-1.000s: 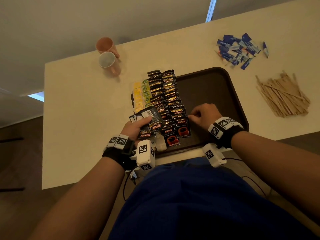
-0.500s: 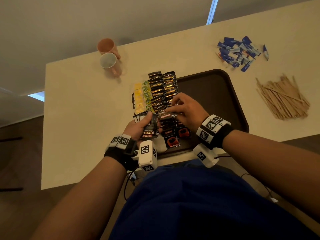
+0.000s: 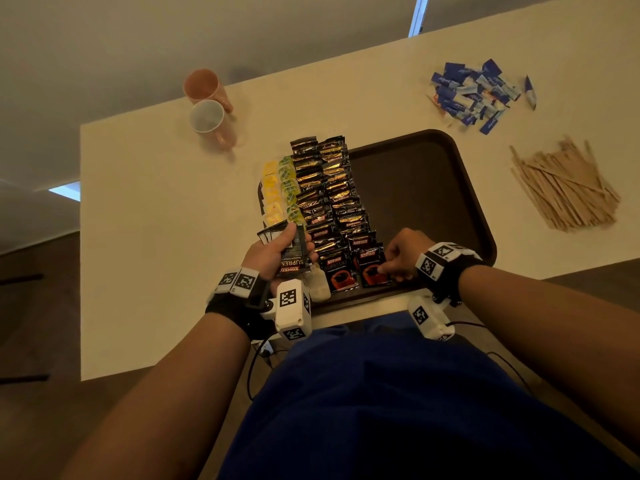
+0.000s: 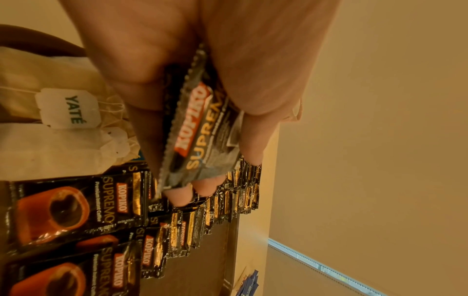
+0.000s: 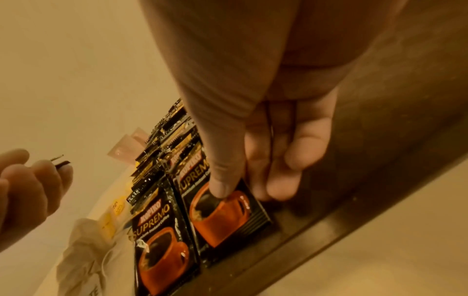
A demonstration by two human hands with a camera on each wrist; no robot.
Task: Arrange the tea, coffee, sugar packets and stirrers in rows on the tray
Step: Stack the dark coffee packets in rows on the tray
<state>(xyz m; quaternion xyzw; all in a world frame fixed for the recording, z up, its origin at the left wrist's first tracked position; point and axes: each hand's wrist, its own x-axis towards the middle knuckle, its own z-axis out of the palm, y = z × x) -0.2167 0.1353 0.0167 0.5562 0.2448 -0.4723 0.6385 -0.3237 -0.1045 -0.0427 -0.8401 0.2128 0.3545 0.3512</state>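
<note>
A dark brown tray (image 3: 433, 188) carries rows along its left side: yellow tea bags (image 3: 272, 192), green tea bags (image 3: 289, 181) and two overlapping rows of black coffee packets (image 3: 325, 188). My left hand (image 3: 287, 244) grips a small stack of coffee packets (image 4: 202, 144) over the tray's near left corner. My right hand (image 3: 394, 261) pinches the nearest coffee packet (image 5: 222, 220) of the right row, thumb on its orange cup print and fingers curled at its right edge. Blue sugar packets (image 3: 474, 93) and wooden stirrers (image 3: 568, 188) lie in loose piles on the table to the right.
Two pink cups (image 3: 207, 109) stand at the table's far left. White paper tea bags (image 5: 83, 240) lie at the tray's near left corner. The right half of the tray is bare. The table's near edge runs just below the tray.
My right hand reached to the stack in my left hand, took a coffee packet, and now has it down at the near end of the right coffee row. The left hand stayed put.
</note>
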